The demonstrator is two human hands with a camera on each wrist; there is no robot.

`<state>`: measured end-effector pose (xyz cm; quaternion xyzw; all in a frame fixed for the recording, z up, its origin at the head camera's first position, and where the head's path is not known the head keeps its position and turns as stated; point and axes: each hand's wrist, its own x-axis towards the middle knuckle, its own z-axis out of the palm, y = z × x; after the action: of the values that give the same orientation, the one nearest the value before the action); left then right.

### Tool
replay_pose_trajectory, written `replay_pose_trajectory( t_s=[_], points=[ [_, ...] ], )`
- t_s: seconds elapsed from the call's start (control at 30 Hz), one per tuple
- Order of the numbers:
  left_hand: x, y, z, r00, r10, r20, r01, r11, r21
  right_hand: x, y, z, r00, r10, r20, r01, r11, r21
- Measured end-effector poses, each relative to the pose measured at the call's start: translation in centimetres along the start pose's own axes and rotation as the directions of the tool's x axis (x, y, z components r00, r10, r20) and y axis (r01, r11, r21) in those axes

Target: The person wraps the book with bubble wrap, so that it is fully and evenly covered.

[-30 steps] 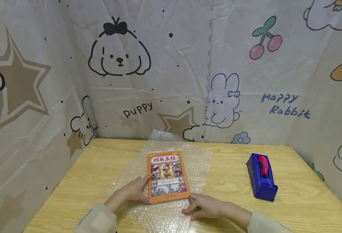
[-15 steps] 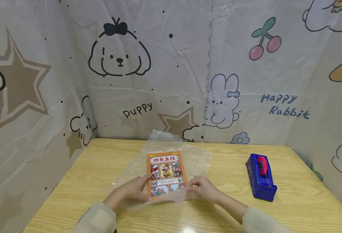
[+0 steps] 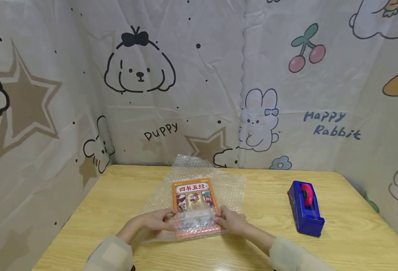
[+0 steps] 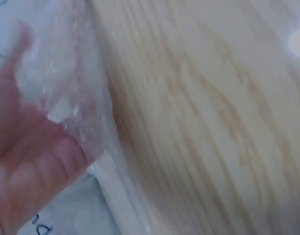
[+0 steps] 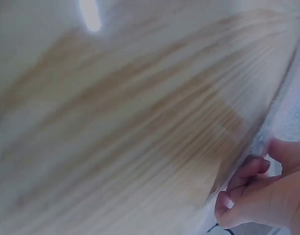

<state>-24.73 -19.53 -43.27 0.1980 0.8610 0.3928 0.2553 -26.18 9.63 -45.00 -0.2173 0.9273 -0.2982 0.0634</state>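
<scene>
An orange picture book (image 3: 195,194) with Chinese characters on its cover lies on a sheet of bubble wrap (image 3: 227,180). The wrap's near end is folded over the lower part of the cover. At the book's left edge, my left hand (image 3: 157,220) touches the wrap, its thumb and fingers apart; in the left wrist view, translucent wrap partly covers that hand (image 4: 32,142). On the right, my right hand (image 3: 233,221) pinches the folded wrap beside the book. Thumb and curled fingers of the right hand (image 5: 269,188) meet at the wrap's edge in the right wrist view.
A blue tape dispenser (image 3: 305,209) with a pink-red roll stands to the right on the wooden table (image 3: 263,248). Behind the table hangs a pale cloth (image 3: 199,94) printed with cartoon animals; it also runs along both sides.
My right hand has lifted the wrap's near end and brought it up and away from me, over the lower cover. The left hand stays by the book's left edge, its fingers slightly lower.
</scene>
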Motion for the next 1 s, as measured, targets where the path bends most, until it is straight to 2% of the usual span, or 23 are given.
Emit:
replay_pose_trajectory(
  t_s=[0.13, 0.23, 0.3, 0.4, 0.5, 0.53, 0.63, 0.77, 0.83, 1.0],
  points=[
    [0.4, 0.6, 0.2, 0.998, 0.0, -0.06, 0.0, 1.0, 0.006, 0.7, 0.3, -0.5, 0.995, -0.094, -0.009, 0.093, 0.992, -0.082],
    [0.6, 0.9, 0.5, 0.996, -0.006, -0.091, 0.009, 1.0, 0.03, 1.2, 1.3, -1.2, 0.978, -0.205, 0.039, 0.209, 0.969, -0.133],
    [0.4, 1.0, 0.7, 0.994, -0.026, -0.107, 0.028, 1.0, 0.013, 1.5, 2.0, -1.6, 0.956, -0.281, 0.085, 0.291, 0.944, -0.157],
    [0.2, 1.1, 1.1, 0.992, -0.05, -0.112, 0.047, 0.999, -0.026, 1.8, 3.0, -1.8, 0.912, -0.384, 0.141, 0.407, 0.889, -0.209],
    [0.2, 1.2, 1.2, 0.994, -0.044, -0.103, 0.043, 0.999, -0.009, 2.2, 3.3, -2.1, 0.863, -0.467, 0.193, 0.501, 0.84, -0.209],
    [0.2, 1.2, 1.2, 0.994, -0.033, -0.104, 0.034, 0.999, 0.008, 2.3, 3.3, -2.2, 0.854, -0.476, 0.211, 0.514, 0.834, -0.2],
    [0.1, 1.3, 1.3, 0.993, -0.008, -0.115, 0.014, 0.998, 0.053, 2.5, 3.2, -2.4, 0.849, -0.448, 0.28, 0.494, 0.861, -0.12],
    [0.0, 1.3, 1.3, 0.991, -0.003, -0.133, 0.018, 0.994, 0.112, 2.7, 2.8, -2.8, 0.859, -0.355, 0.369, 0.393, 0.919, -0.03],
    [0.1, 1.2, 1.4, 0.991, -0.015, -0.134, 0.033, 0.99, 0.135, 2.7, 2.7, -2.9, 0.856, -0.342, 0.388, 0.384, 0.923, -0.034],
    [0.1, 1.3, 1.6, 0.992, 0.004, -0.122, 0.021, 0.979, 0.203, 2.3, 2.6, -3.1, 0.841, -0.373, 0.391, 0.427, 0.902, -0.058]
  ],
)
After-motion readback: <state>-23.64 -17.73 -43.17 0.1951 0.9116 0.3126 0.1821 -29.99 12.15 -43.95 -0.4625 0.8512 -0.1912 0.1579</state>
